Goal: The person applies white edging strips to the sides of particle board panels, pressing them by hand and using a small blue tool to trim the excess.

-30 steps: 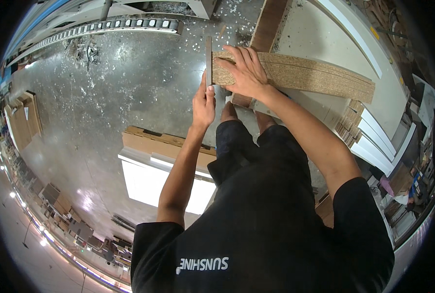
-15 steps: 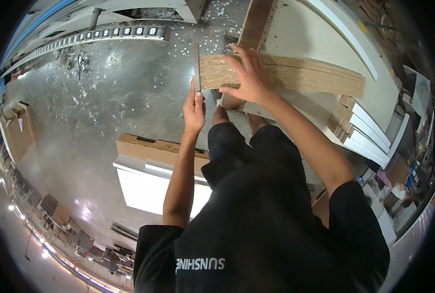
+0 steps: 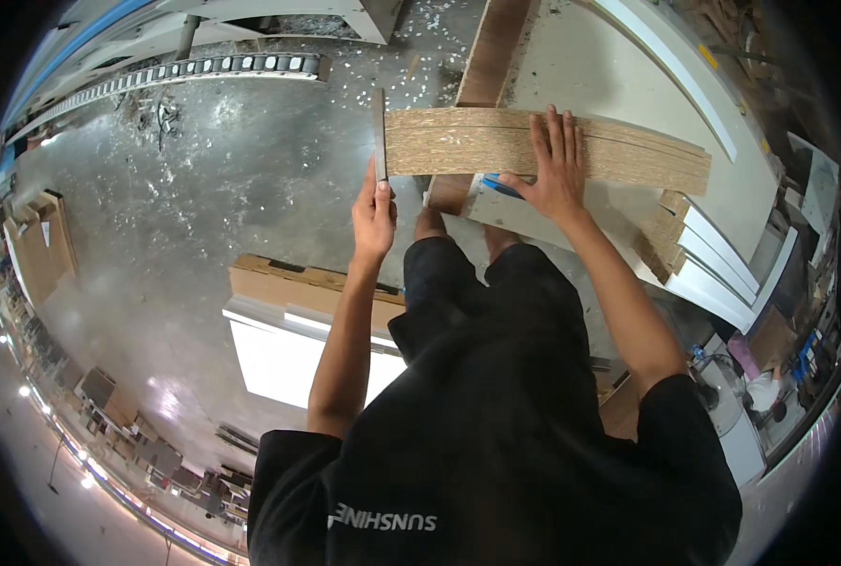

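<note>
- Black sleeves [image 3: 298, 472] stop short of the elbows; the left forearm [image 3: 352, 330] runs almost straight away from the body, while the right forearm [image 3: 628, 292] slants inward from the elbow, out at the right side.
- Left hand [image 3: 373, 226] is beyond the chipboard's left end, knuckles outward, thumb uppermost; right hand [image 3: 560, 179] lies palm down, fingers pointing away from the person.
- Chipboard [image 3: 449, 141] — long pieces laid together, with dark lines running along them — stretches crosswise in front of the person, over a brown beam [image 3: 496, 57] and a pale table [image 3: 647, 99]. Its left end reaches past the beam.
- Grey floor [image 3: 250, 170], flecked with white scraps, spreads left of that end as far as a row of rollers [image 3: 222, 66]. A carton [image 3: 288, 286] and a white panel [image 3: 279, 354] are nearer the body, beside the left forearm.
- White strips [image 3: 713, 283] are stacked just below the chipboard's right end.
- Left thumb and fingers are clamped on the near end of a thin, flat bar [image 3: 380, 137], which lies across the chipboard's left end, seemingly touching it.
- Right fingers are slightly apart — flat on the chipboard, gripping nothing visible — with the thumb spread wide toward a blue object [image 3: 501, 187] at the near edge; whether they touch, I cannot tell.
</note>
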Demonstrator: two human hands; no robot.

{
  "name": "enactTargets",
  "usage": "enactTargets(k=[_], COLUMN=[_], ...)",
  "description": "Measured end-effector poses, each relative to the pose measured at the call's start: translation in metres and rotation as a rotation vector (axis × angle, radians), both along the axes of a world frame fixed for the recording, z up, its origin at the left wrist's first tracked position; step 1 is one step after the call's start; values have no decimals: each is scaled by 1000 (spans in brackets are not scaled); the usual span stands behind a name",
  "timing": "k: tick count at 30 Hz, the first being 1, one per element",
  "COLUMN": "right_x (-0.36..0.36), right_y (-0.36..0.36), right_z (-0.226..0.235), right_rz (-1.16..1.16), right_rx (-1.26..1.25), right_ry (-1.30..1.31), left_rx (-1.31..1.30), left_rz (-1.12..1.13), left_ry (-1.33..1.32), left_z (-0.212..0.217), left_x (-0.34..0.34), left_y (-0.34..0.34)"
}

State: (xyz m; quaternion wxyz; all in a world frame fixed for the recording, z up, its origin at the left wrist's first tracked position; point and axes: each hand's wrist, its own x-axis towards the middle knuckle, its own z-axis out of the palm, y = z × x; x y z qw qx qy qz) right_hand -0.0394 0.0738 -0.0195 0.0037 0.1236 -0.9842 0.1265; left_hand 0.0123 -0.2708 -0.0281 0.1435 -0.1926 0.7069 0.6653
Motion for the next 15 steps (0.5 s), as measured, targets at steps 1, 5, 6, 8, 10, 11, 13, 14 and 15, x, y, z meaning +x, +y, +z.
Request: enactTargets(k=[1,5,6,8,10,11,13,14,15], right_x=[0,-1,-1,-1,-2,0,-7,-10,-14], right_y=[-1,-1,-1,2,0,-5,-17,-29,-42], right_z=[-1,-2,-2,-4,0,5,15,20,24], right_rz=[1,4,3,5,12,-16,-39,15,69], right_rx=[-9,16,23,5,-15,-6,2,-62,-127], right_ry=[-3,-30,-26,-14,0,-28,-50,-42,-35], left_rx=[-9,-59,-85,-110,-39,-41,-8,-13,14], left_rz=[1,-8,-16,-27,-42,-39,-36,-38,-50], left_ry=[-3,0,14,33,5,8,11,8,26], left_z=[0,-1,-1,0,2,2,3,4,4], left_x=[1,1,1,-1,-1,1,1,0,0], left_y=[-1,-1,0,0,-1,-3,-5,-6,-8])
